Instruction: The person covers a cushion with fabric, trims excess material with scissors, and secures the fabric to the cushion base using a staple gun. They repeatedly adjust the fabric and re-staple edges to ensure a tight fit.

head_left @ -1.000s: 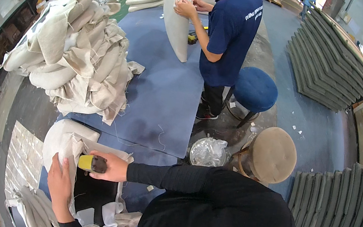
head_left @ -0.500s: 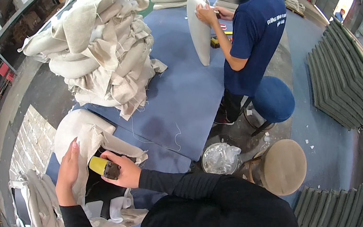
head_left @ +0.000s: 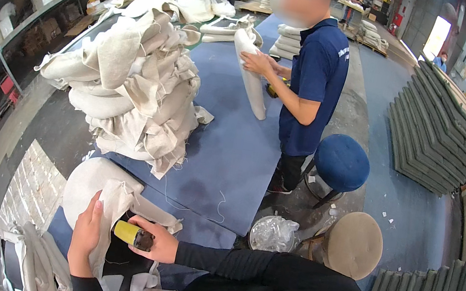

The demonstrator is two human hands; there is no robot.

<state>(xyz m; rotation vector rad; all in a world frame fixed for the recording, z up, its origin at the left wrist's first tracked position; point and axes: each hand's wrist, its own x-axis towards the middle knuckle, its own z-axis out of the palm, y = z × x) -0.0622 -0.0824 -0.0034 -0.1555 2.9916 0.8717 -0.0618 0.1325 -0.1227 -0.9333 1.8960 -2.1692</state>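
Note:
In front of me on the blue-covered table lies a beige upholstered piece [head_left: 91,180] with a rounded padded end. Loose beige fabric is folded over its edge, and a black underside shows below. My left hand [head_left: 86,230] rests on the fabric along that edge, fingers stretched out and flat. My right hand [head_left: 161,242] is wrapped round a yellow and black staple gun [head_left: 129,232], just right of the left hand. The staple gun's nose is hidden beneath its body, so contact with the fabric cannot be seen.
A high heap of beige padded covers [head_left: 125,83] stands on the blue table [head_left: 227,144]. Across from me a co-worker [head_left: 319,80] holds a beige padded piece [head_left: 251,80]. Blue and tan stools [head_left: 355,245], a bin with clear plastic [head_left: 273,234] and stacked grey panels [head_left: 435,128] stand right.
My view has tilted up, so the scene sits lower and the red-handled scissors have left the picture. My hands keep nearly the same hold. The co-worker's head now shows.

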